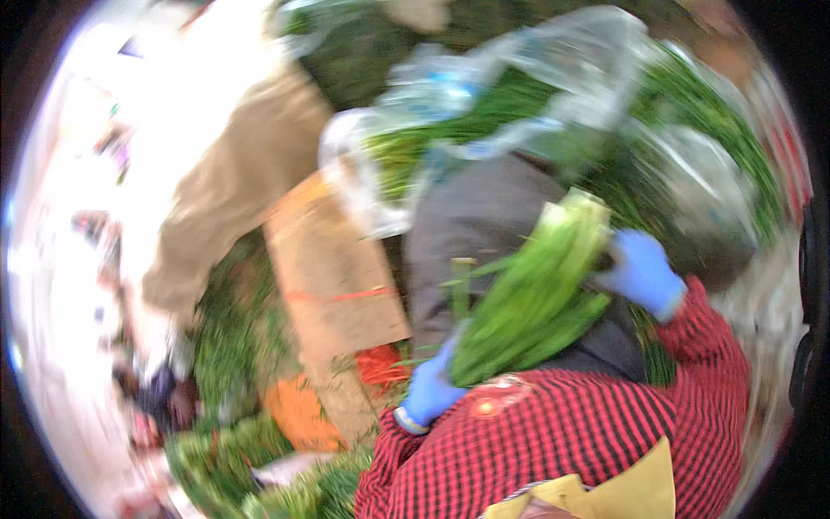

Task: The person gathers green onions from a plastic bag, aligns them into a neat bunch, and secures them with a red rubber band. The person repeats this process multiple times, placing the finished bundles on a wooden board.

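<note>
A bunch of long green leaves with pale, cut stem ends [535, 292] lies slanted over my lap. My left hand [431, 392], in a blue glove, grips its leafy lower end. On the other side, my right hand [642, 272], also gloved in blue, holds the bunch near the pale stems; its fingertips are partly hidden behind the greens. One loose stalk [461, 289] stands apart from the bunch on its left. Dark grey trousers [480, 194] cover my legs below. The picture is blurred.
Beyond my knees lie clear plastic bags [583, 58] with thin green stalks [506, 104]. A cardboard piece [337, 279] rests at my left, beside red ties [381, 364] and an orange sheet [301, 412]. More bundled greens [227, 454] lie at lower left. A tan cloth [259, 143] hangs at upper left.
</note>
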Demonstrator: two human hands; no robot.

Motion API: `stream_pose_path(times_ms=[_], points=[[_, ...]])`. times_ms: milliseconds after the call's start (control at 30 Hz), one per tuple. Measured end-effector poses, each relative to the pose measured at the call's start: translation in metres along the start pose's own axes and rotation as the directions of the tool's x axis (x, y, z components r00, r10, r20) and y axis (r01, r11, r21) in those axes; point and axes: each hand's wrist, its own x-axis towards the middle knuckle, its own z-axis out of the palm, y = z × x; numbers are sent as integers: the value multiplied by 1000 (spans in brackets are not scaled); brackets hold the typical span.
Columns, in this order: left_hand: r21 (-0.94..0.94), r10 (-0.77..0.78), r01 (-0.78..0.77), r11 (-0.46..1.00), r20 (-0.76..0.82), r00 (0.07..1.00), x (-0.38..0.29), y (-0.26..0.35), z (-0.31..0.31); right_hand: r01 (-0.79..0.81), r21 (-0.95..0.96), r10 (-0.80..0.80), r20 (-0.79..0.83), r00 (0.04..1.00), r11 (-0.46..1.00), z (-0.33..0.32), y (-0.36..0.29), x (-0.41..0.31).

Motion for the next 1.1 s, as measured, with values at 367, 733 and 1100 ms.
stream_pose_path(times_ms=[367, 733, 1100], points=[[365, -30, 10, 931, 49, 998, -8, 9, -5, -216, 754, 166, 143, 976, 620, 76, 83, 24], [359, 10, -21, 933, 34, 999, -15, 8, -4, -91, 786, 75, 57, 996, 611, 76, 100, 26], [334, -14, -6, 943, 57, 998, -11, 3, -5, -78, 806, 51, 60, 997, 586, 63, 107, 28]])
